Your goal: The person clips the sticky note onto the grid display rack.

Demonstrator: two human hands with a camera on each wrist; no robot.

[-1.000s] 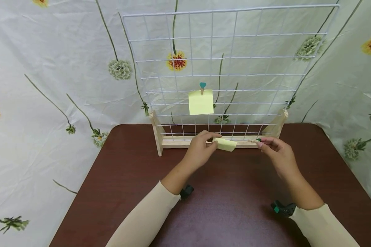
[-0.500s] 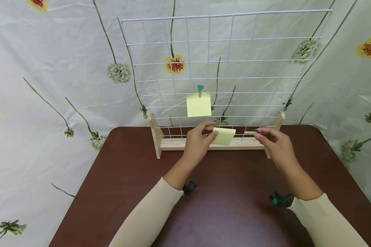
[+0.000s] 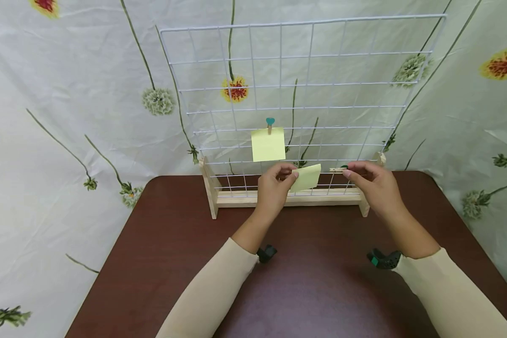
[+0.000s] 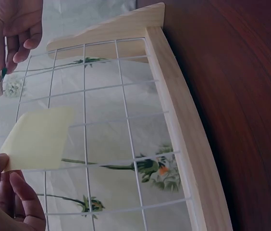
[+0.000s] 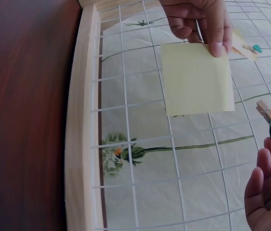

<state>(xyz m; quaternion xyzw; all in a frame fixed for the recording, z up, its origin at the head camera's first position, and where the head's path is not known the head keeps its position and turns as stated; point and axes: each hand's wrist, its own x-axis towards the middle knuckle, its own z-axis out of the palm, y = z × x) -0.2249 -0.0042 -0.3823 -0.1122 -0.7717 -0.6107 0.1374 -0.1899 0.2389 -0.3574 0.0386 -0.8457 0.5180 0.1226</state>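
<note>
My left hand point(image 3: 274, 190) pinches a yellow sticky note point(image 3: 306, 178) by one edge, in front of the lower part of a white wire grid point(image 3: 280, 87). In the right wrist view the held sticky note point(image 5: 198, 79) shows flat and square. My right hand point(image 3: 373, 188) pinches a small wooden clothespin point(image 5: 266, 113) with a green decoration, its free end pointing left toward the note. A gap separates clothespin and note. Another yellow sticky note point(image 3: 268, 144) hangs on the grid under a clothespin point(image 3: 270, 126) with a teal heart, above and left of my left hand.
The grid stands in a wooden base point(image 3: 236, 199) with side supports point(image 3: 209, 188) near the back of a dark red-brown table point(image 3: 160, 263). Behind it hangs a white cloth point(image 3: 97, 84) printed with flowers. Black wrist devices point(image 3: 384, 259) sit on both wrists.
Both hands have risen and moved forward to the grid with the sticky note and the clothespin. The note has turned from low and tilted to more upright. The head view has shifted slightly.
</note>
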